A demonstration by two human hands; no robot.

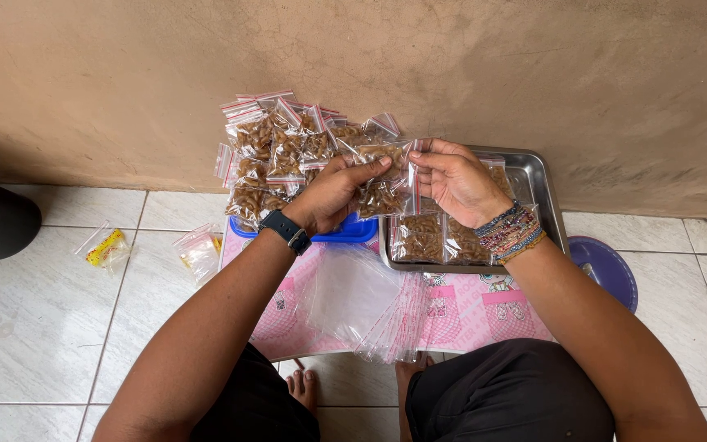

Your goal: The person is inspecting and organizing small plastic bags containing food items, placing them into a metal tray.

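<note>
Pinching clear snack bag [382,192], red-striped seal, both hands.

We reach both forearms forward and inward from the lower corners of the view, bare to the elbows, so that our hands meet near the middle. Our left hand [333,192] lies palm down with the wrist bent slightly, fingers stretched toward the right and the thumb pressing along the top. Our right hand [452,180] faces it, palm turned leftward, fingertips [423,155] curled in a pinch just beside the left fingertips. Both hands are closed in a light grip. Below, our knees spread apart and our bare toes show between them.
</note>
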